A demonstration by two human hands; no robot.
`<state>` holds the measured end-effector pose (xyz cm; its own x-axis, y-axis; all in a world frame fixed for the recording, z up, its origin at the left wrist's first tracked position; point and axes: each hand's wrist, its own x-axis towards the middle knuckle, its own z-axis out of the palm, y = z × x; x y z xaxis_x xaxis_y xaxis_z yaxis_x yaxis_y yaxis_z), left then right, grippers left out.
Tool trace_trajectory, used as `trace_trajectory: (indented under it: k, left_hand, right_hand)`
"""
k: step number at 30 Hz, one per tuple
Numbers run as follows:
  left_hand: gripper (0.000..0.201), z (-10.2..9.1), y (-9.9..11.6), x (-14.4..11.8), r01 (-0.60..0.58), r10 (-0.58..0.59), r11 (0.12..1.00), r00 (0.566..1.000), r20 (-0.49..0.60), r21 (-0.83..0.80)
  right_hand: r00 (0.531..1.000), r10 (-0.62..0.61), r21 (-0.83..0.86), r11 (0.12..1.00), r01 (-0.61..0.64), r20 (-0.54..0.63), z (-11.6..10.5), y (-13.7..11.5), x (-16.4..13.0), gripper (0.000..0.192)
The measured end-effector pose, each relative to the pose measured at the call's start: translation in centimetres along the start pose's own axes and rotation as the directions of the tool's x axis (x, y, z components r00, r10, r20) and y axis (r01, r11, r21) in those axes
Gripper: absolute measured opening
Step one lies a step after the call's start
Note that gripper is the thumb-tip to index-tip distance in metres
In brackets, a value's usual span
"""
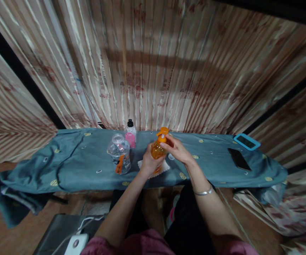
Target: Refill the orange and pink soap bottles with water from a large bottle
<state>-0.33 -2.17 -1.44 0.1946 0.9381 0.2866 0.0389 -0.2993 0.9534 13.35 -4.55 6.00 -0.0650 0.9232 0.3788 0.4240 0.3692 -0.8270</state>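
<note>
left hand (149,163) clasps orange pump bottle (158,149) at its body | right hand (176,148) pinches the pump head | bottle upright over white cloth (166,166) | clear jar (119,153) left of bottle, pink bottle (131,134) behind-left | advice: brace body, turn only the head

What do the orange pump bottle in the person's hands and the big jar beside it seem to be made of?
The orange pump bottle, gripped by the left hand with the right hand at its pump, looks like translucent plastic: light glows through its orange body. The clear jar seems thin glossy plastic too, see-through with bright highlights, though glass cannot be ruled out.
</note>
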Motion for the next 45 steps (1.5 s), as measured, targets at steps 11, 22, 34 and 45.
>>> trace_trajectory:
  k: [11,22,34,45]
  left_hand:
    - [0.059,0.0,-0.2,0.1,0.007,-0.007,1.0,1.0,0.001,0.022]
    - [0.062,0.0,-0.5,0.3,0.014,-0.014,1.0,1.0,-0.01,0.0]
    - [0.063,0.0,-0.7,0.2,0.026,-0.026,0.999,1.0,-0.008,-0.045]
    - [0.06,-0.2,-0.2,0.1,0.005,-0.005,1.0,1.0,-0.009,0.004]
  right_hand:
    - [0.991,0.027,-0.129,0.991,-0.044,-0.128,1.2,0.2,0.3,0.036]
    - [0.968,0.013,-0.226,0.971,-0.072,-0.251,2.8,0.1,0.0,0.028]
    - [0.939,0.033,-0.232,0.966,-0.119,-0.343,3.8,-0.7,-0.4,0.025]
    - [0.889,0.235,-0.096,0.951,-0.293,-0.392,4.1,6.3,-5.0,0.041]
